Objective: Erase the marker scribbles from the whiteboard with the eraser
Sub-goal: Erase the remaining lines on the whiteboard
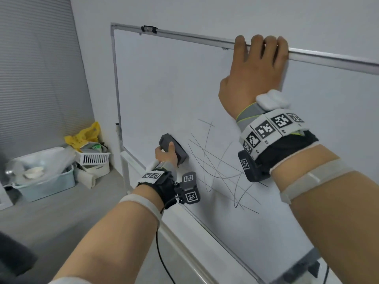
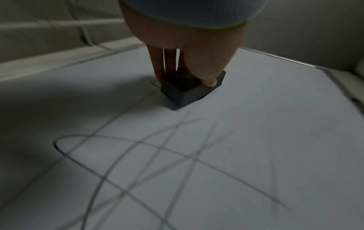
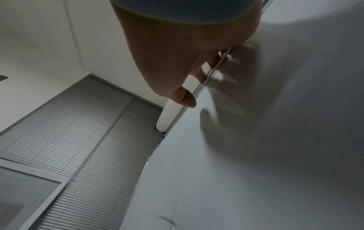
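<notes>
A whiteboard (image 1: 164, 83) fills the middle of the head view, with black marker scribbles (image 1: 221, 167) crossing its lower part. My left hand (image 1: 166, 153) grips a dark grey eraser (image 1: 176, 149), which is pressed flat on the board just left of the scribbles. In the left wrist view the eraser (image 2: 185, 91) sits on the board with fingers and thumb clamped round it, and the scribbles (image 2: 147, 163) spread below it. My right hand (image 1: 258, 64) hooks its fingers over the board's top frame (image 1: 194, 37); the right wrist view shows the same right hand (image 3: 177, 65) on the frame edge (image 3: 206, 80).
On the floor at the left stand a pale blue bin (image 1: 45, 181), a white basket (image 1: 92, 157) and a yellow bag (image 1: 86, 136). Grey blinds (image 1: 37, 68) cover the left wall. The board's tray rail (image 1: 184, 242) runs along its lower edge.
</notes>
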The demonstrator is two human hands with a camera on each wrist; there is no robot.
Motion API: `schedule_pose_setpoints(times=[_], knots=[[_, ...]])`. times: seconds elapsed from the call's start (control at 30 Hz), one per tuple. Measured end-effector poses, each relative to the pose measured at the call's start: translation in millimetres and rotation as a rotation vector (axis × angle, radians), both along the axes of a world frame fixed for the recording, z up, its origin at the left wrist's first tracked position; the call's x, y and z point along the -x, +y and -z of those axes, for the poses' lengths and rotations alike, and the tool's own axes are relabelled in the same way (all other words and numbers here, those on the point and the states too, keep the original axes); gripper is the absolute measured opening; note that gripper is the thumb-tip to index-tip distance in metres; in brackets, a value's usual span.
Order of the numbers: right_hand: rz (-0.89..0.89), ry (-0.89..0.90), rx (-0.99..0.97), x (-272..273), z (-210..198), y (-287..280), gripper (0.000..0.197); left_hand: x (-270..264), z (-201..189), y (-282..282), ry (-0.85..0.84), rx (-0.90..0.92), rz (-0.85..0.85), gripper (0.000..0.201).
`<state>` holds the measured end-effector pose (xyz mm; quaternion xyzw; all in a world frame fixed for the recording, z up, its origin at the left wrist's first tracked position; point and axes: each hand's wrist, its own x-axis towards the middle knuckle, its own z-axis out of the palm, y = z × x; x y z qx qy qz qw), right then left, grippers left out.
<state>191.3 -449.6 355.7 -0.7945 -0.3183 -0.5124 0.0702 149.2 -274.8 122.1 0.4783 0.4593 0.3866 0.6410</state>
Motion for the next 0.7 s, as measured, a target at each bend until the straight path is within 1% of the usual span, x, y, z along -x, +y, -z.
schedule_pose_setpoints(times=[0.03, 0.1, 0.13, 0.2, 0.23, 0.3, 0.37, 0.43, 0.47, 0.5, 0.53, 0.57, 0.63, 0.67, 0.7], knots=[[-0.002, 0.005, 0.002, 0, -1, -2, 0.07, 0, -19, -8, -0.057, -0.049, -0.007, 0.072], [-0.017, 0.002, -0.001, -1, -1, -5, 0.071, 1, -55, -29, -0.149, -0.175, -0.01, 0.057], [-0.033, -0.003, -0.004, -1, -1, -6, 0.071, 1, -70, -40, -0.17, -0.256, -0.008, 0.051], [-0.051, -0.014, 0.003, -1, 0, -7, 0.072, 0, -84, -57, -0.199, -0.363, -0.019, 0.046], [-0.054, -0.015, 0.01, -2, 0, -9, 0.072, -1, -78, -63, -0.215, -0.364, -0.04, 0.046], [-0.04, -0.018, 0.036, -6, -1, -13, 0.073, -5, -50, -64, -0.198, -0.259, -0.06, 0.049], [-0.024, -0.021, 0.057, -13, -1, -14, 0.072, -6, 2, -57, -0.102, -0.108, -0.062, 0.055], [-0.013, -0.04, 0.062, -13, -2, -13, 0.073, 0, 55, -51, 0.023, 0.039, -0.007, 0.073], [-0.011, -0.052, 0.062, -13, -2, -12, 0.074, 0, 85, -46, 0.073, 0.101, 0.016, 0.077], [-0.01, -0.063, 0.061, -11, -1, -11, 0.074, 0, 107, -42, 0.112, 0.137, 0.025, 0.077], [-0.011, -0.072, 0.062, -10, 0, -9, 0.074, 1, 120, -45, 0.129, 0.169, 0.035, 0.077], [-0.012, -0.079, 0.062, -9, 1, -8, 0.074, 4, 123, -47, 0.124, 0.196, 0.039, 0.076], [-0.017, -0.08, 0.062, -6, 1, -10, 0.074, 7, 104, -55, 0.108, 0.164, 0.01, 0.068], [-0.018, -0.074, 0.065, -6, 0, -11, 0.074, 6, 91, -55, 0.058, 0.144, -0.025, 0.074], [-0.01, -0.068, 0.075, -6, 0, -12, 0.075, 7, 70, -59, 0.002, 0.127, -0.046, 0.082]])
